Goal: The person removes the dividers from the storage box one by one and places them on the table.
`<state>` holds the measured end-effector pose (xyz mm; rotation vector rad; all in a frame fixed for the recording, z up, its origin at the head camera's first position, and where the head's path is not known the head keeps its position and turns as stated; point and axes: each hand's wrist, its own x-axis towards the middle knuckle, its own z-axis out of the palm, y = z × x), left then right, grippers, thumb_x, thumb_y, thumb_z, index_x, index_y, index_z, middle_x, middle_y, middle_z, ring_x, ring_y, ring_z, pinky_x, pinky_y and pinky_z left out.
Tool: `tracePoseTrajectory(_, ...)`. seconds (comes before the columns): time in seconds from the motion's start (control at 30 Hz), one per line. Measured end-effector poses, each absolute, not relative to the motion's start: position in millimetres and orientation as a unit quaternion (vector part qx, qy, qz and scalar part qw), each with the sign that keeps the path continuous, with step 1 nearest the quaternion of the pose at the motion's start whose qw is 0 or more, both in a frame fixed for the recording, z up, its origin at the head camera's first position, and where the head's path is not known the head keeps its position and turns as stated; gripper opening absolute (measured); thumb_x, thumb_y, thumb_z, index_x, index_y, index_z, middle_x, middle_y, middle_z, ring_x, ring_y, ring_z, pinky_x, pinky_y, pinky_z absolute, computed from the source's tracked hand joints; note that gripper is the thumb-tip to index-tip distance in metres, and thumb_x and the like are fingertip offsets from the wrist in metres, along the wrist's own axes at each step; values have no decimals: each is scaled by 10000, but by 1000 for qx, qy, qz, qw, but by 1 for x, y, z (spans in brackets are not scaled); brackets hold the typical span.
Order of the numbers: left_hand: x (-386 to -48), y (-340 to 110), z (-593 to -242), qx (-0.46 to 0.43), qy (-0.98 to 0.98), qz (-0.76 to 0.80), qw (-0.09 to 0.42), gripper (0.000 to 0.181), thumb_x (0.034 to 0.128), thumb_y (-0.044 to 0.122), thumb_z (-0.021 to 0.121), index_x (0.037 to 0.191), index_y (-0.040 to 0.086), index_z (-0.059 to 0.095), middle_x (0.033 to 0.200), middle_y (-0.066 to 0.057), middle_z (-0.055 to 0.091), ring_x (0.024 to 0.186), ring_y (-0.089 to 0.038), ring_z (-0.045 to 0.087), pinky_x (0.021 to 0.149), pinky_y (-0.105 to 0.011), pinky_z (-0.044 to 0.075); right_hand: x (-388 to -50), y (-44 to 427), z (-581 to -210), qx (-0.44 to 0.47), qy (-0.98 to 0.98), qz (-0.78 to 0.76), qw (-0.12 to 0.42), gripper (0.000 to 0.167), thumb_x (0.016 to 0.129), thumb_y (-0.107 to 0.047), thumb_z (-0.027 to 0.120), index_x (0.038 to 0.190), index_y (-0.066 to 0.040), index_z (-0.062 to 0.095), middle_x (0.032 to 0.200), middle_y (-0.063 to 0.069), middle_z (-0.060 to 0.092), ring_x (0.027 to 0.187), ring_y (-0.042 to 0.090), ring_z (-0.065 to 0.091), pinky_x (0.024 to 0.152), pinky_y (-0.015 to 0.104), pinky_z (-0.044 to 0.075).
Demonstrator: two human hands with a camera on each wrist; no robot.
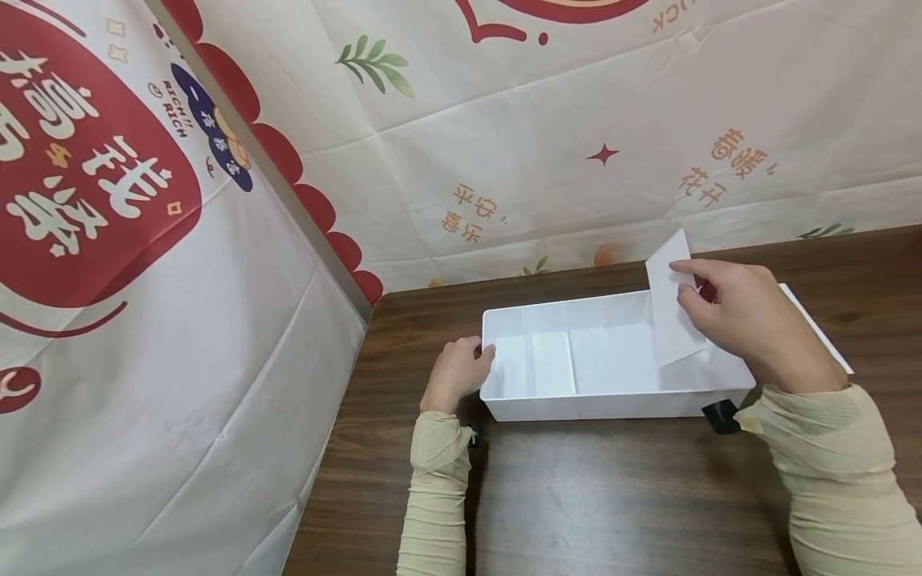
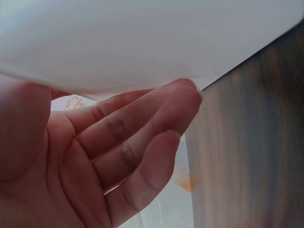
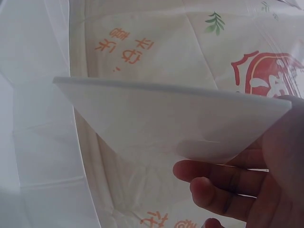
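Note:
A long white box stands on the brown table, its inside showing low ridges and a divided section at the left. At its left end my left hand grips the wall, thumb on the rim; the left wrist view has the fingers against the outside of the white wall. My right hand pinches a thin white panel by its edge and holds it upright and tilted over the box's right part. In the right wrist view the panel lies between thumb and fingers.
Another flat white piece lies on the table to the right of the box, partly behind my right hand. A printed white cloth hangs behind the table, and another hangs at the left.

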<state>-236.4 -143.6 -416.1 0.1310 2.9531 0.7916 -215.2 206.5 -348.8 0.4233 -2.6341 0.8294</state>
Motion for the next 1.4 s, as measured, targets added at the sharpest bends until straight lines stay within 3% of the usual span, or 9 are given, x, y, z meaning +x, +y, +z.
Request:
tracePoseTrajectory(0.4,-237,-142,-419,43,964,260,42,326,1028,329,488,852,93,628,709,-34,566,638,-172,524,596,-303,424,-217,219,-350,124,-934,308,129,367,952,-101,535,1271,67,602,791,121,580,758,280,485,549,278,367)
tracePoseTrajectory(0.67,-236,-143,-418,40,961,270,47,324,1028,333,494,876,88,641,720,-37,577,639,-167,529,589,-299,427,-217,235,-347,113,-942,270,162,350,935,-94,505,1220,68,629,759,79,553,700,227,455,560,287,336)
tracePoseTrajectory(0.97,-235,-145,-421,32,961,271,52,328,1029,342,495,906,84,655,716,-36,574,640,-166,526,586,-294,424,-215,253,-349,93,-951,258,141,360,948,-108,510,1222,108,597,744,93,533,699,255,454,531,285,326)
tracePoseTrajectory(1.2,-236,-145,-422,39,961,271,49,330,1029,335,492,897,81,656,714,-35,579,634,-163,526,591,-295,424,-213,269,-355,76,-954,241,159,347,931,-98,508,1180,123,608,658,74,507,638,237,422,510,286,307)
tracePoseTrajectory(1.4,-235,-146,-423,50,961,270,42,340,1030,329,485,835,91,629,687,-29,561,609,-156,512,588,-291,419,-212,282,-360,50,-957,235,162,348,917,-104,533,1174,124,591,679,171,533,666,320,448,516,313,322)
